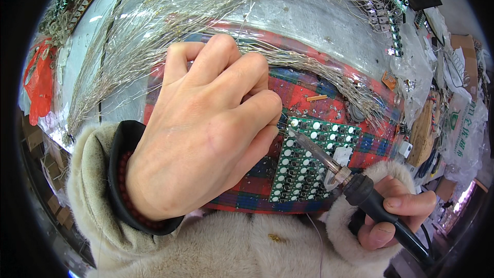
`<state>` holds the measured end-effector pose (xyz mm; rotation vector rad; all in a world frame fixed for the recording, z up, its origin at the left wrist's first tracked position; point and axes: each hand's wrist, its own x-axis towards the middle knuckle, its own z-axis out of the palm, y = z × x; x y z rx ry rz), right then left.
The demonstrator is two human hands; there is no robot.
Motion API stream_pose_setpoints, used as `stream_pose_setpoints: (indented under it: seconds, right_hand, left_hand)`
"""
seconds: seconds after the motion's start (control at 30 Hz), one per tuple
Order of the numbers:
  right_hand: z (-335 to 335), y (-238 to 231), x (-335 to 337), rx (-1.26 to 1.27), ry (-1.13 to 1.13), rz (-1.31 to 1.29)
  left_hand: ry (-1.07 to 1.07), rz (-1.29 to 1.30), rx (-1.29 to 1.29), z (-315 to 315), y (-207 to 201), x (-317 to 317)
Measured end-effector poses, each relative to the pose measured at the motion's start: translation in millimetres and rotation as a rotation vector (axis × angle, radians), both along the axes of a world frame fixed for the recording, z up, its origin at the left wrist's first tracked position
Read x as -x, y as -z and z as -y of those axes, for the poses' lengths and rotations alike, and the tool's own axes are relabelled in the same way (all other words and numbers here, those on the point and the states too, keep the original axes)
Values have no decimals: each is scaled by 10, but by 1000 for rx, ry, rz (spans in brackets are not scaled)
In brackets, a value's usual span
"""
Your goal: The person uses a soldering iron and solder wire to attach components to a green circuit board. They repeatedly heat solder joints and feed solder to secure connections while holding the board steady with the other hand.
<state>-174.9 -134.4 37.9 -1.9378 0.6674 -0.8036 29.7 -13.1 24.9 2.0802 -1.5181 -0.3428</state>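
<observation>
My left hand is closed in a pinch at the upper left corner of a green circuit board. A thin wire shows between its fingertips and the board; most of the grip is hidden behind the fingers. My right hand is wrapped round the black handle of a soldering iron. The iron's tip reaches the same corner of the board, just beside the left fingertips. Rows of white round parts and small black parts cover the board. On its right side lies a small whitish piece.
A red and blue plaid cloth lies under the board, strewn with solder bits. Behind my left hand stretches a large bundle of thin silvery wires. More green board strips lie at the far right, near clear plastic bags. A red bag hangs left.
</observation>
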Motion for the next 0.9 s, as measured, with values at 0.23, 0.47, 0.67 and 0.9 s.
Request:
stream_pose_setpoints:
  seconds: [0.23, 0.47, 0.67, 0.9]
  right_hand:
    - [-51, -12, -3, -26, 31, -32]
    - [-19, -20, -3, -23, 9, -10]
    - [-12, -24, -10, 20, 0, -14]
    - [-25, -31, 0, -28, 12, -39]
  left_hand:
    - [-1, 17, 0, -1, 6, 1]
    - [-3, 6, -2, 1, 15, -2]
    - [-2, 2, 0, 0, 13, -3]
    - [-3, -2, 7, 2, 18, -3]
